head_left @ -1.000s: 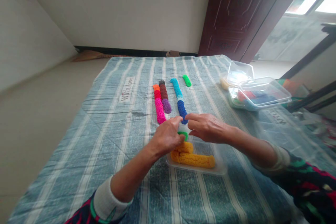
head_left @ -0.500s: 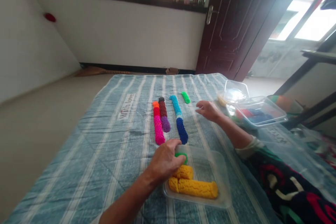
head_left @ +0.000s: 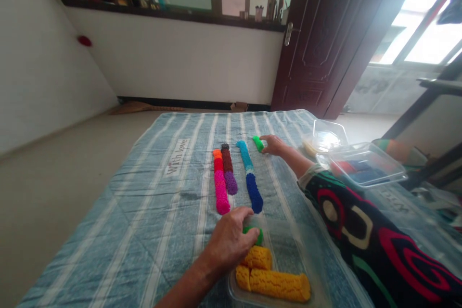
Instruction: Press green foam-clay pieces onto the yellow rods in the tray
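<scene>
touching light-green roll [head_left: 258, 144] with parted right hand [head_left: 273, 145], left hand [head_left: 231, 238] parted at dark-green piece [head_left: 259, 237]

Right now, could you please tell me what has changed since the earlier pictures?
The right hand has moved forward from the blue roll to the light green piece; its grip is unclear. The left hand stays at the tub; the pink roll and yellow rolls lie as before.

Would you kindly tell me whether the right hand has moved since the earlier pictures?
Yes, the right hand has moved forward from the dark blue piece to the far green piece.
</scene>
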The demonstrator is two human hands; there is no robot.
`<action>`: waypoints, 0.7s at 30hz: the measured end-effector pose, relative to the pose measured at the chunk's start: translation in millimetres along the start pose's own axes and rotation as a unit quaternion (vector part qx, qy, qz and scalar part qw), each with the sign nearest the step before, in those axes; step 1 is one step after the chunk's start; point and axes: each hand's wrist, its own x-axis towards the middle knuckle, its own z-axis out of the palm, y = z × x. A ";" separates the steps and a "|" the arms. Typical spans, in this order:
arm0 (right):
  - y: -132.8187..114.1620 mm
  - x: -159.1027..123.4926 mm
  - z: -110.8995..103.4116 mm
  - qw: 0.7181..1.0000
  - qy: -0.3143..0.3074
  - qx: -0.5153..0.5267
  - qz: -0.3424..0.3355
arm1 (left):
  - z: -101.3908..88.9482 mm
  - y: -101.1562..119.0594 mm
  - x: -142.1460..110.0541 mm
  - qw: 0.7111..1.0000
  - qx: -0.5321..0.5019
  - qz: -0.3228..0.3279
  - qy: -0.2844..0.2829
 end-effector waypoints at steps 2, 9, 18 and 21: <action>1.8 2.7 1.7 1.000 -0.006 -0.008 -0.001 | 0.4 -0.5 0.5 1.000 0.002 0.002 0.001; 2.8 -2.2 2.2 1.000 -0.007 -0.025 -0.018 | 0.9 1.2 0.5 1.000 0.013 -0.003 -0.001; -8.4 0.4 -7.2 0.998 -0.031 -0.049 -0.013 | 0.6 2.6 -0.8 1.000 0.008 -0.001 0.003; -11.8 1.4 -7.7 0.998 -0.036 -0.057 -0.010 | 1.3 0.7 0.0 1.000 0.008 0.002 0.004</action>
